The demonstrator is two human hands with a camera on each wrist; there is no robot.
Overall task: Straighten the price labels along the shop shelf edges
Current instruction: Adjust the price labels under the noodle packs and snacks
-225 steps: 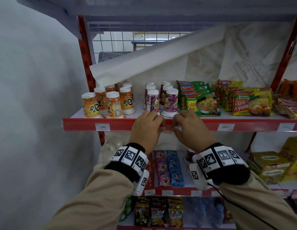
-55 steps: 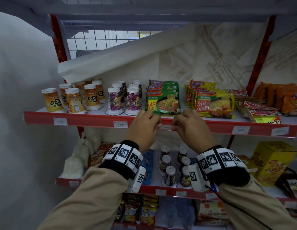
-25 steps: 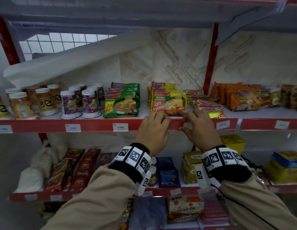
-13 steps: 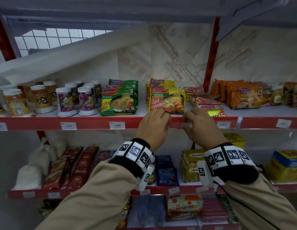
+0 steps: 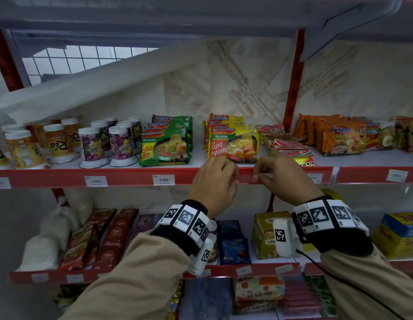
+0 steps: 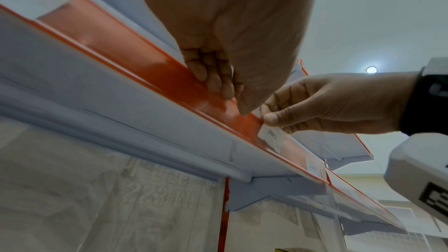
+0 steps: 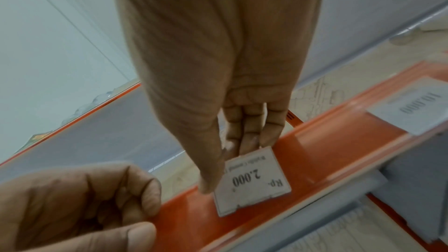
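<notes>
A red label strip runs along the front of the upper shelf. My right hand pinches a white price label printed "Rp. 2.000" between thumb and fingers; the label sits tilted against the strip. In the head view this label is hidden behind that hand. My left hand is just to its left, with fingers curled on the strip's front and the thumb under it. Both hands are below the yellow Kari Ayam noodle packs. Other labels sit level further left.
On the shelf stand drink cups, green noodle packs and orange packs. A red upright post divides the bays. Another label sits on the bay to the right. Below, a lower shelf holds boxes and sachets.
Both hands have worked rightwards along the red strip, from under the cups to under the yellow noodle packs. In the last half second they have hardly shifted.
</notes>
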